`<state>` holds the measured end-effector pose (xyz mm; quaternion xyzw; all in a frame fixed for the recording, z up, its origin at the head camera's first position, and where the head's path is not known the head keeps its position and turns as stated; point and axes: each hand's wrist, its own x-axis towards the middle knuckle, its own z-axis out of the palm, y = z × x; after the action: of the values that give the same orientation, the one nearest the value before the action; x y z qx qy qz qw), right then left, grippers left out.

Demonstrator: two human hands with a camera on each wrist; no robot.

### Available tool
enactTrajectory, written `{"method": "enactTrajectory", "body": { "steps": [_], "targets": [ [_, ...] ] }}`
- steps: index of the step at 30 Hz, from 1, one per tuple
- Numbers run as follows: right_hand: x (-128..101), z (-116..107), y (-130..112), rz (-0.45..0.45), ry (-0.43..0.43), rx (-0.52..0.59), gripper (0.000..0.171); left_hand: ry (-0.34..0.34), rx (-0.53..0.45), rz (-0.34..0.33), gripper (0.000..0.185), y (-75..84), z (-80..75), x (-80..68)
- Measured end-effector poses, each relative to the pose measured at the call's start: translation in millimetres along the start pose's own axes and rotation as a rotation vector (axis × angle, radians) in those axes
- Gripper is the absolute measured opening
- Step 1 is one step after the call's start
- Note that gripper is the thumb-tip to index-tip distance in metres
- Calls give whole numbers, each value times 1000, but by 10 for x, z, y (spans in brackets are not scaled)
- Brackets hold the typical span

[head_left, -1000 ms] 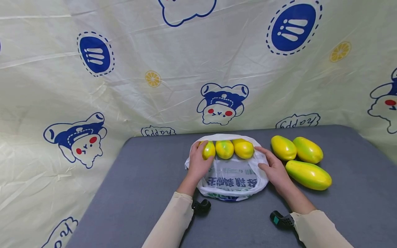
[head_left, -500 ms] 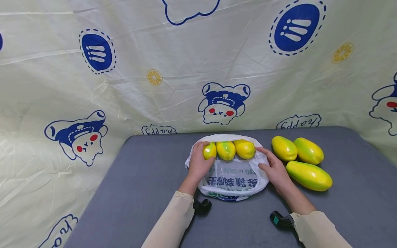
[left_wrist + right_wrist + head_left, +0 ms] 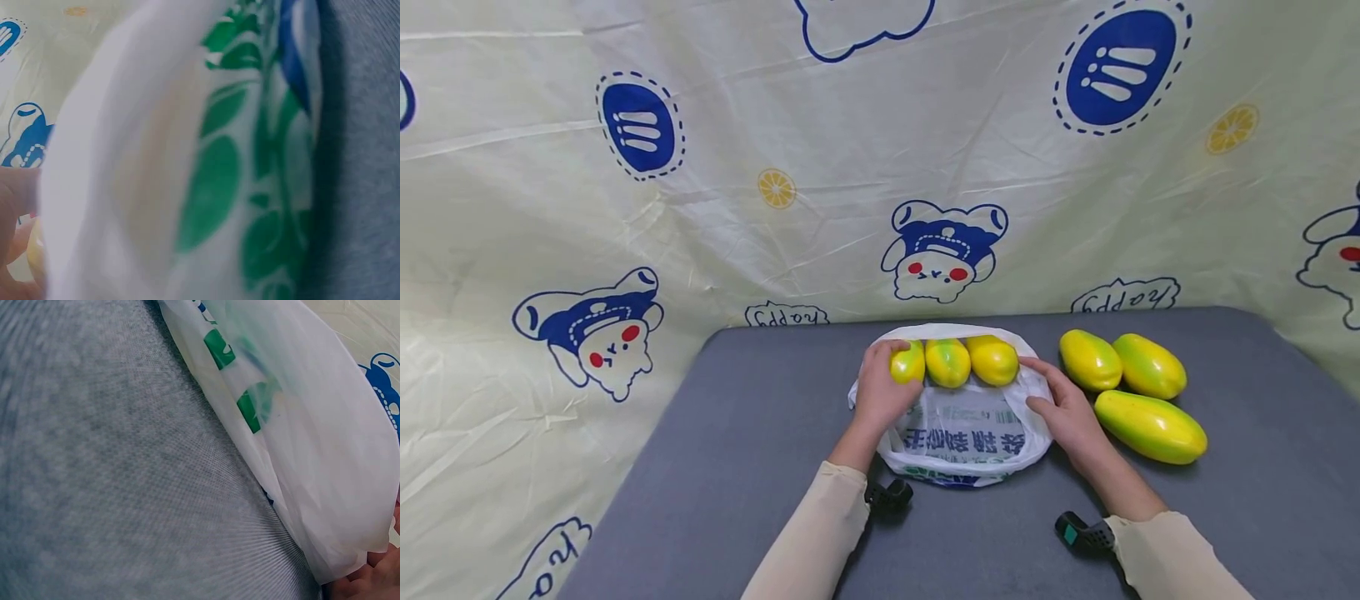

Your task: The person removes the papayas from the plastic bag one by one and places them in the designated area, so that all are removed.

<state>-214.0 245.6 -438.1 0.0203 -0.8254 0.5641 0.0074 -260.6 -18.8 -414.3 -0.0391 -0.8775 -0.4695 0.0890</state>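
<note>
A white plastic bag (image 3: 962, 462) with green and blue print lies with its mouth open in the head view. Three yellow-green papayas (image 3: 948, 363) sit side by side along its far inner side. My left hand (image 3: 882, 387) reaches into the bag and grips the leftmost papaya (image 3: 908, 363), fingers over its left side and thumb at its near end. My right hand (image 3: 1067, 414) holds the bag's right rim, its index fingertip right by the rightmost papaya (image 3: 995, 362). The bag fills much of both wrist views and partly hides the fingers.
Three more papayas (image 3: 1152, 427) lie on the grey table (image 3: 760, 433) close to the right hand. A pale printed sheet (image 3: 820, 250) hangs behind the table's far edge. Each wrist wears a black camera mount (image 3: 891, 496).
The hands, bag and papayas keep nearly the same places; the whole head view has shifted slightly. The left hand's grip on the leftmost papaya stays.
</note>
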Motion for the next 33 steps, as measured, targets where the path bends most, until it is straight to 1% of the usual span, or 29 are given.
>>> {"method": "enactTrajectory", "body": {
  "steps": [4,6,8,14,19,22,25,29,33],
  "targets": [
    [-5,0,4,0,-1,-1,58,-11,-12,-8,53,57,-69,-7],
    [-7,-2,5,4,-3,-3,58,-25,-24,-16,53,99,-107,-10],
    [-8,-2,4,7,-6,-4,58,-40,-47,-10,54,141,-153,-14],
    [-4,-3,-3,1,-5,-2,58,-70,-133,38,54,261,-353,-19],
    [-4,-7,-10,-2,-11,5,58,-55,-201,30,54,304,-562,-6],
    [-4,-8,-3,-4,-10,5,57,-34,-250,16,55,290,-679,19],
    [1,-6,8,-8,-9,5,57,-3,-286,4,56,241,-783,64],
    [8,-5,20,-11,-7,5,57,40,-305,-25,56,141,-906,121],
    [15,-3,25,-12,-6,1,57,79,-310,-74,57,29,-990,164]
  ]
}}
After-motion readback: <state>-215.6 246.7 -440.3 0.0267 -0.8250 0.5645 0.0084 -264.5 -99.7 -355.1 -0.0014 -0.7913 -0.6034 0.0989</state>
